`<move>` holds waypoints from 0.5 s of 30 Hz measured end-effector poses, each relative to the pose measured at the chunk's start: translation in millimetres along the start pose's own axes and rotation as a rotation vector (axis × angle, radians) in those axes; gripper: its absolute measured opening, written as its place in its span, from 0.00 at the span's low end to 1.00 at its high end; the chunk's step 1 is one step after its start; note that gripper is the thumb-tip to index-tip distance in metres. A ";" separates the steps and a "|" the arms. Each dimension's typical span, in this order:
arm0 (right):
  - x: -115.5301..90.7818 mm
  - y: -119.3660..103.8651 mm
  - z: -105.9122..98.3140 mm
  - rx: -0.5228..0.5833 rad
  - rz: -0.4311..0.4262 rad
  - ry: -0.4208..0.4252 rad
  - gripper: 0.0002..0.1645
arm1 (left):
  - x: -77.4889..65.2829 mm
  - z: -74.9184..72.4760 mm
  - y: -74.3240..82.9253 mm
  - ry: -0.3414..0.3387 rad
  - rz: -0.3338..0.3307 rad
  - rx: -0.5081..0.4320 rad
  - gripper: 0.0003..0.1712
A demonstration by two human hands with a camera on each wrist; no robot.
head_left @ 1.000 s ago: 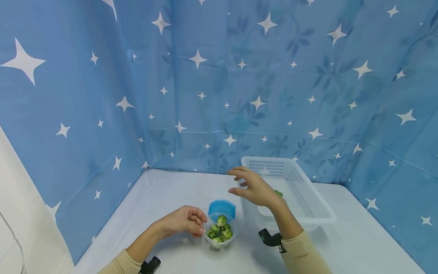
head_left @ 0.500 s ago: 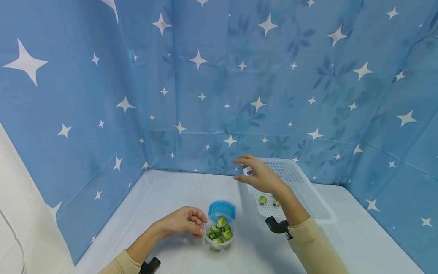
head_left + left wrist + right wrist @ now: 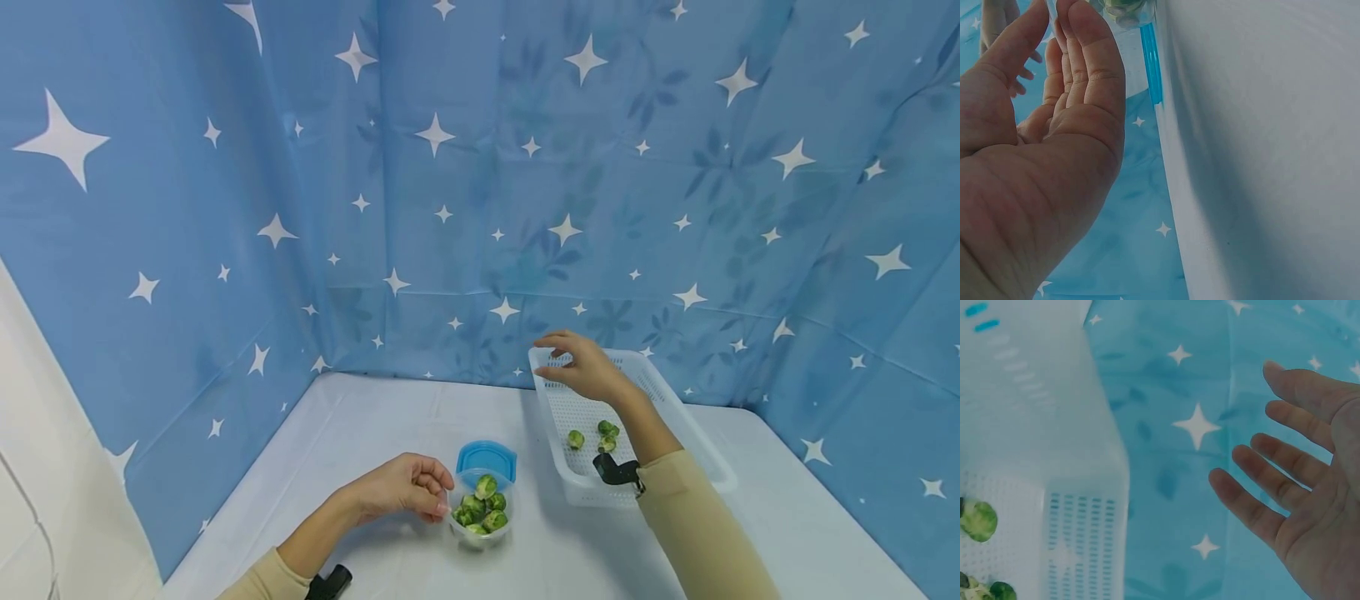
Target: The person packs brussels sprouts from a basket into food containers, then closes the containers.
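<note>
My left hand (image 3: 405, 486) pinches the left rim of a small clear plastic container (image 3: 478, 542), which stands on the table. Several Brussels sprouts (image 3: 474, 505) fill it. Behind the container lies its blue lid (image 3: 486, 458); I cannot tell whether it is attached. In the left wrist view, the thumb and fingers meet at the clear rim near the top edge. Over the left side of a white perforated basket (image 3: 708, 462) hovers my right hand (image 3: 585, 368), holding nothing. The right wrist view shows its fingers (image 3: 1254, 503) spread and relaxed. Several more sprouts (image 3: 575, 439) lie in the basket.
A white-covered table (image 3: 390, 417) carries everything. Blue star-patterned curtains (image 3: 450, 208) hang behind and along the sides. The basket's raised walls stand to the right of the container. A black wrist camera (image 3: 617, 471) is strapped to the right arm.
My right hand has moved right and slightly away, further over the basket, uncovering the sprouts there. My left hand and the container have stayed in place.
</note>
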State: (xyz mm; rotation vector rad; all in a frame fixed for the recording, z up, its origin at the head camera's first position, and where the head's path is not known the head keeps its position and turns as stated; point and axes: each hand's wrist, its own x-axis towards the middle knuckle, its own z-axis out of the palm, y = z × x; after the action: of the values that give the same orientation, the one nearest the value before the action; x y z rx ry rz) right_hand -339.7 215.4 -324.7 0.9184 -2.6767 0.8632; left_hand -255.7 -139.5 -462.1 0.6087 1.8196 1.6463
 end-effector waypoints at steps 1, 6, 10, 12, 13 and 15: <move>0.5 3.3 0.1 -0.004 0.007 0.003 0.29 | 0.0 0.1 0.0 0.001 0.001 0.001 0.26; 1.7 18.8 1.0 -0.003 0.047 0.014 0.28 | -0.1 0.5 0.2 0.006 -0.002 0.001 0.26; 0.8 29.5 1.7 0.017 0.086 0.014 0.28 | -0.4 0.6 0.7 0.005 -0.001 -0.002 0.26; -0.3 35.3 2.5 0.020 0.107 0.013 0.28 | -0.8 0.9 1.0 0.004 0.000 -0.004 0.26; -0.9 38.2 2.9 0.022 0.117 0.013 0.28 | -0.9 1.0 1.2 0.003 0.000 -0.005 0.26; -2.5 43.5 3.7 0.026 0.132 0.011 0.28 | -0.9 1.2 1.5 0.001 -0.001 -0.008 0.26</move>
State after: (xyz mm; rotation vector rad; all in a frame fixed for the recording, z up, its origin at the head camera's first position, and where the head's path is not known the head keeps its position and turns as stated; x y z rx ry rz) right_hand -364.2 242.3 -348.8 0.7462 -2.7490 0.9284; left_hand -254.3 -139.2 -460.6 0.6036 1.8130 1.6529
